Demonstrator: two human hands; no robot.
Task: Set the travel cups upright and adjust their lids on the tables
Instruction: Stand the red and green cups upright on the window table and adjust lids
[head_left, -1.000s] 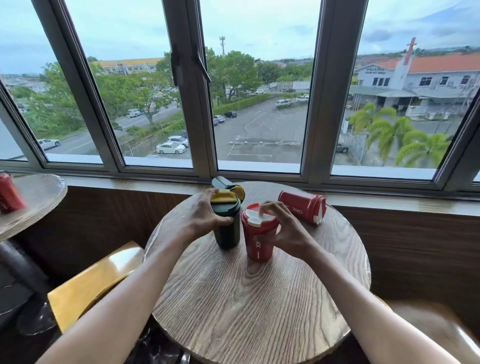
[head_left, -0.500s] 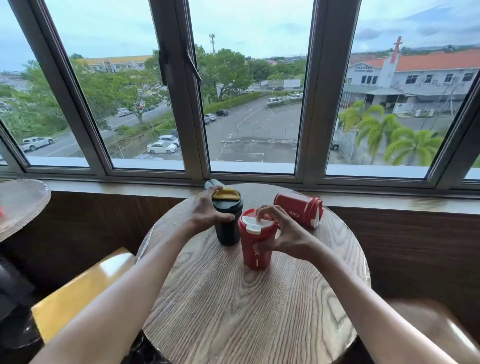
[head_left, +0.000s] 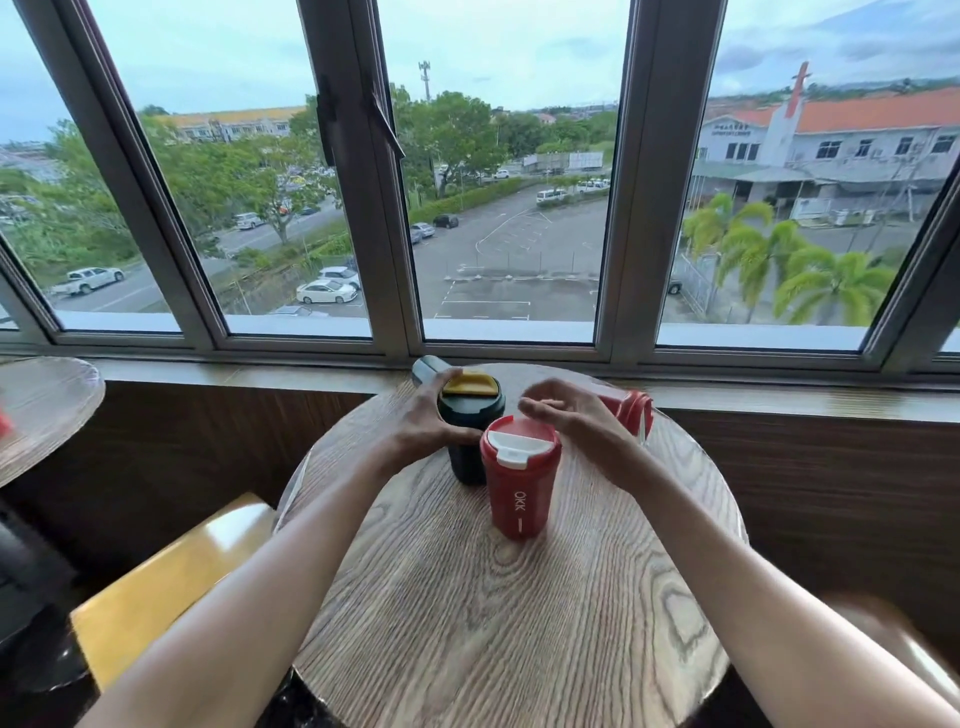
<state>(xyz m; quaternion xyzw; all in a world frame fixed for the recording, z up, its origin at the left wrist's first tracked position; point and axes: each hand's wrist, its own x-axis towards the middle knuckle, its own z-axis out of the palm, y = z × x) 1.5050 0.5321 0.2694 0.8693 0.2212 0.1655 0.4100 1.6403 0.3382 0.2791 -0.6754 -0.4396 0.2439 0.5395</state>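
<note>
A red travel cup with a white lid flap stands upright near the middle of the round wooden table. Just behind it a dark green cup with a yellow lid stands upright, and my left hand wraps its left side. My right hand hovers open above and right of the red cup, not touching it. Behind that hand a second red cup lies on its side. Another dark green cup lies at the table's far edge, mostly hidden.
A windowsill and tall windows run directly behind the table. A second round table stands at the left with a red object at its edge. A yellow seat is at the lower left, another seat at the lower right.
My right hand has let go of the red cup's lid and lifted away, fingers spread. My left hand stays on the green cup. The view has shifted slightly left.
</note>
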